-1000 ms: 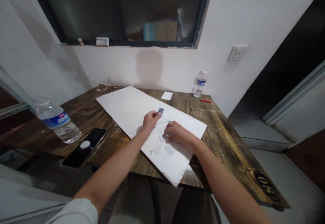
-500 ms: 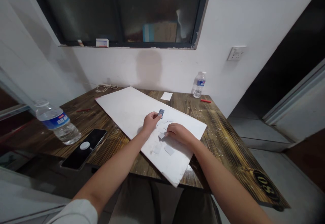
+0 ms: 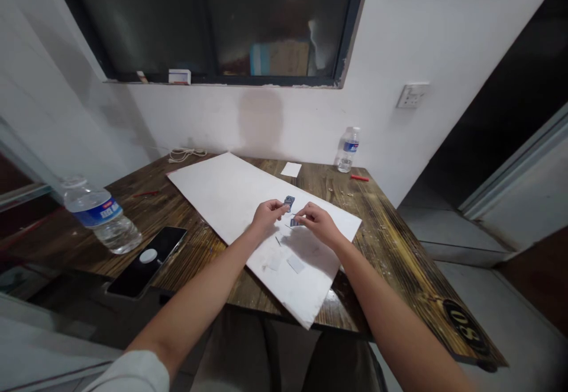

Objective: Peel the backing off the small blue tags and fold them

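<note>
My left hand [image 3: 266, 215] pinches a small blue rectangular piece [image 3: 289, 202] just above the big white sheet [image 3: 222, 193] on the wooden table [image 3: 399, 244]. My right hand [image 3: 320, 223] is lifted beside it, fingers pinched on another small blue-and-white piece [image 3: 295, 221]. The two hands are close together, fingertips a few centimetres apart. A few small white cut squares [image 3: 295, 263] lie on the sheet below my hands.
A water bottle [image 3: 100, 214] lies at the left by a black phone [image 3: 146, 260]. Another bottle [image 3: 348, 149] stands at the back wall, with a red marker [image 3: 359, 177] and a white paper square [image 3: 291, 169]. A coiled cord [image 3: 186, 153] lies back left.
My right hand rose off the sheet with a small piece in its fingers and moved up toward the left hand. The left hand shifted slightly right with the blue piece.
</note>
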Tool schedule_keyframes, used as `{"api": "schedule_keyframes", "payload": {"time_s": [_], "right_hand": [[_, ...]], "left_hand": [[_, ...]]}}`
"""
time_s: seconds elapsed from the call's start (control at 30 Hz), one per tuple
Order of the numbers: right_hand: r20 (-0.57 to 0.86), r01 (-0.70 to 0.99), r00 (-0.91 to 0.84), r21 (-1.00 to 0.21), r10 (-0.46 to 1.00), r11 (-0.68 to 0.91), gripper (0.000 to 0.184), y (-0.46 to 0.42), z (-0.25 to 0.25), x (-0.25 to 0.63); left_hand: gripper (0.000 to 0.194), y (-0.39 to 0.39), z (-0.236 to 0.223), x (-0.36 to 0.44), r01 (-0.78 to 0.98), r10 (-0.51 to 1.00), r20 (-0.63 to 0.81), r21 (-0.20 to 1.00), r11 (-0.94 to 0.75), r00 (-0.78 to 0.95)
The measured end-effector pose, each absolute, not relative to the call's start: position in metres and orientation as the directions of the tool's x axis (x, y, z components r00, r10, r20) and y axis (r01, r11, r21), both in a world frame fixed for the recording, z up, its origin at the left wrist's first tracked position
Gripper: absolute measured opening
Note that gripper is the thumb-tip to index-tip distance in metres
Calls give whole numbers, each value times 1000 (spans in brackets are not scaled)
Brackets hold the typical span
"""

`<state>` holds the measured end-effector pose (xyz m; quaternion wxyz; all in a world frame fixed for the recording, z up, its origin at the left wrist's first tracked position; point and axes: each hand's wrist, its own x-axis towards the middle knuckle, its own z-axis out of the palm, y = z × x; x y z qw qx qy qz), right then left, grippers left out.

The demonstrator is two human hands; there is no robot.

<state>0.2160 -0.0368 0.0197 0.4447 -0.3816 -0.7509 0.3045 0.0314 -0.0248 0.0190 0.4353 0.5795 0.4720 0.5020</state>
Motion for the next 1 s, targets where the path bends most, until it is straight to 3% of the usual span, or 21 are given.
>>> {"api": "schedule_keyframes", "payload": {"time_s": [0.13, 0.23, 0.5, 0.73, 0.8, 0.9, 1.0], "right_hand": [[306, 110, -190, -938, 933, 330, 35, -35, 17, 213], [268, -10, -147, -963, 952, 270, 37, -32, 14, 212], [324, 88, -24, -942, 946, 325, 35, -34, 8, 209], [241, -92, -85, -968, 967, 233, 40, -39, 11, 201], [256, -51, -85, -966, 963, 252, 41, -38, 11, 202], [350, 180, -182, -907, 919, 381, 33, -38, 10, 204], [424, 428, -442, -676, 791, 601, 18, -44, 9, 202]], "left_hand": [[34, -28, 22, 33, 128, 987, 141, 980, -149, 74], [33, -30, 24, 34, 130, 984, 144, 979, -157, 106], [34, -27, 18, 33, 149, 964, 127, 975, -165, 235], [34, -29, 19, 33, 187, 957, 141, 964, -191, 252], [34, -30, 21, 34, 188, 970, 141, 966, -179, 200], [33, -30, 23, 33, 163, 987, 150, 974, -158, 64], [33, -27, 20, 31, 121, 985, 161, 981, -153, -58]]}}
